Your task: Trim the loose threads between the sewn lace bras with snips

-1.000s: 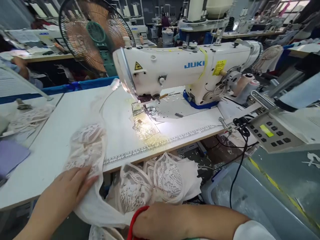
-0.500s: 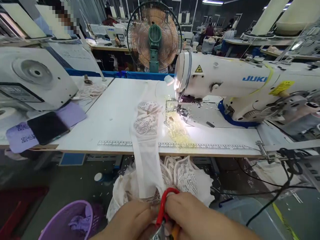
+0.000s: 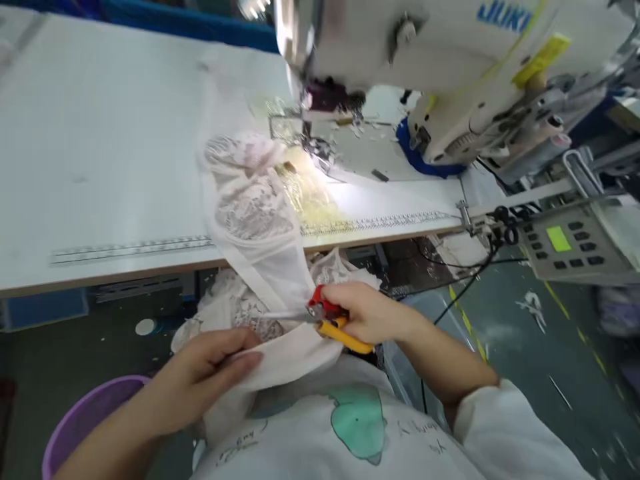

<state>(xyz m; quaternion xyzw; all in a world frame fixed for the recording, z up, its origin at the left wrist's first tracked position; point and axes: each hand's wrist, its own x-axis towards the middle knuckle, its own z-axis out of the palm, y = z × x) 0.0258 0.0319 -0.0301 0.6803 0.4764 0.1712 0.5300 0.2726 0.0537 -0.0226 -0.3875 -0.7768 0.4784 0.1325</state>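
A white lace bra point(image 3: 255, 207) lies across the table's front edge, its cups on the tabletop and its band hanging down over my lap. My left hand point(image 3: 215, 367) pinches the white fabric band point(image 3: 293, 357) between thumb and fingers. In my right hand point(image 3: 367, 310) is a pair of scissors point(image 3: 345, 335) with red and orange handles. Their blades point left, above the band and close to it; whether they touch it I cannot tell. More white lace pieces point(image 3: 240, 307) are heaped below the table edge, partly hidden behind the band.
A white sewing machine point(image 3: 450, 67) stands on the right of the white table point(image 3: 115, 147), which has a ruler strip point(image 3: 135, 247) along its front. A control panel point(image 3: 565, 240) juts out at right. On the floor at left is a purple basket point(image 3: 90, 407).
The view has tilted down and swung right. My hands, close together before, are now apart: the left grips the band, the right has the scissors turned leftward.
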